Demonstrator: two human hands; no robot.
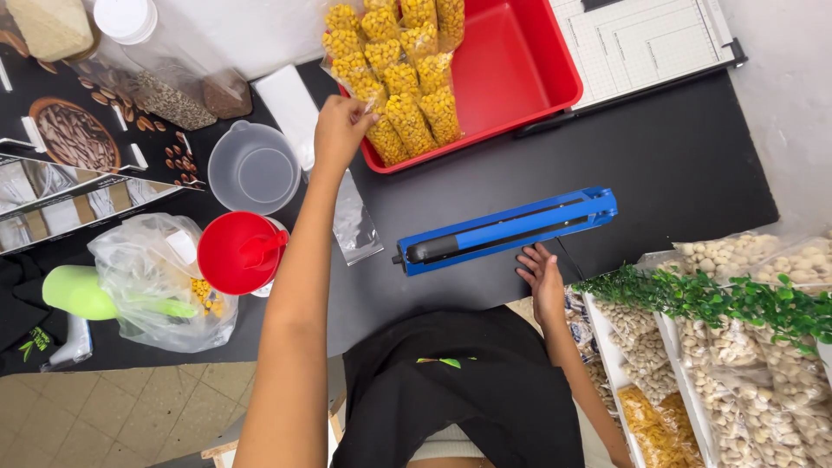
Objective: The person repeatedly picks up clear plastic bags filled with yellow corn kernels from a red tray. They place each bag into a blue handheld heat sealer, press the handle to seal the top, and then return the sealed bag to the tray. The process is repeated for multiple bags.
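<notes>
My left hand (341,128) reaches forward and pinches the corner of a clear packet of yellow corn kernels (358,80) at the front left of the red tray (520,78). Several more filled corn packets (416,87) lie side by side in the tray. My right hand (543,276) rests flat on the black table, fingers spread, just below the blue heat sealer (507,230), whose arm is down. An empty clear bag (354,221) lies beside my left forearm.
A red funnel (238,251), a clear measuring jug (254,166), a plastic bag with loose corn and a green scoop (156,286) sit at left. A paper cutter (646,39) is at back right. White bins of packed nuts under green leaves (737,347) stand at right.
</notes>
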